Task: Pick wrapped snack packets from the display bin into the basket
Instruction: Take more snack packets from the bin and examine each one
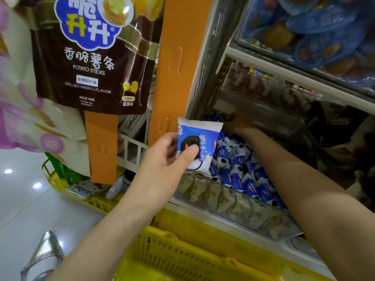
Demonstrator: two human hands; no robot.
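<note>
The left hand (162,157) is raised, thumb in front and fingers (171,139) behind, pinching a snack packet (203,132). The right arm stretches forward; the right hand (235,124) lies in shadow, its grip unclear.

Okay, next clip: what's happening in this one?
A person is shopping. Their left hand pinches a blue-and-white cookie packet, held up and not yet in the yellow basket below. Their right hand reaches deep into the display bin among more packets; shadow hides whether it grips one.
</note>
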